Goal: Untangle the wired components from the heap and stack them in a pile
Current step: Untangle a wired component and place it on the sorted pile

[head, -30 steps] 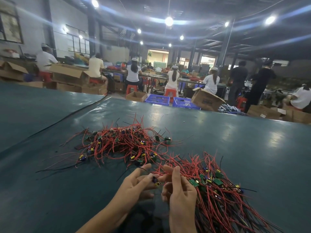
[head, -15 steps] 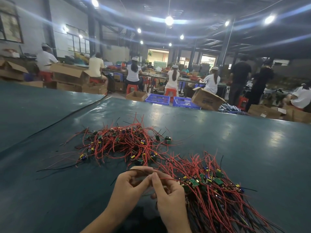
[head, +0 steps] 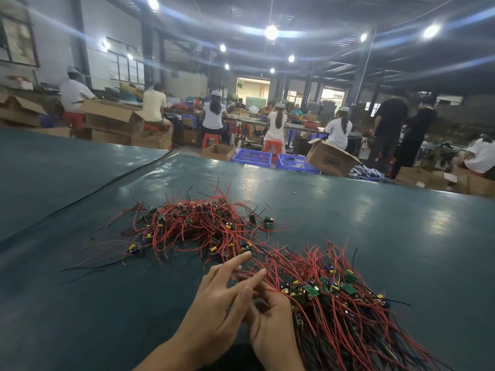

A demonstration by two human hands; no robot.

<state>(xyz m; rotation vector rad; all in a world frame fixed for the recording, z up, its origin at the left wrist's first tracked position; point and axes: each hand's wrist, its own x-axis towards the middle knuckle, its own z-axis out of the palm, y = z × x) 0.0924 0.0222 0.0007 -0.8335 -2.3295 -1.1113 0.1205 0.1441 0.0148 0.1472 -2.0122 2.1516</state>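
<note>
1. The bench [head: 388, 236] has a dark teal cover, and two masses of wired components lie on it.
2. The heap [head: 198, 223] lies further out and to the left. It is a loose tangle of red and black wires, with small parts knotted among them and stray strands trailing out over the cover.
3. The pile [head: 348, 317] lies nearer and to the right. Its wires mostly run the same way toward the near right corner, and small green boards [head: 348, 288] show on top.
4. The two masses almost meet just beyond the hands.
5. The left hand [head: 214, 314] is back-up at the pile's left edge and overlaps the right hand. Its fingers [head: 242, 259] are mostly straight and spread, pointing toward the heap. Its thumb lies against the right hand, and I cannot tell whether it pinches anything.
6. The right hand [head: 270, 328] is palm-up at the pile's near-left edge. Its fingers are curled inward around a red wire [head: 272, 290] that leads into the pile.
7. Beyond the bench's far edge are blue crates [head: 251, 156] and an open cardboard box [head: 329, 159], with seated workers at long tables behind them.
</note>
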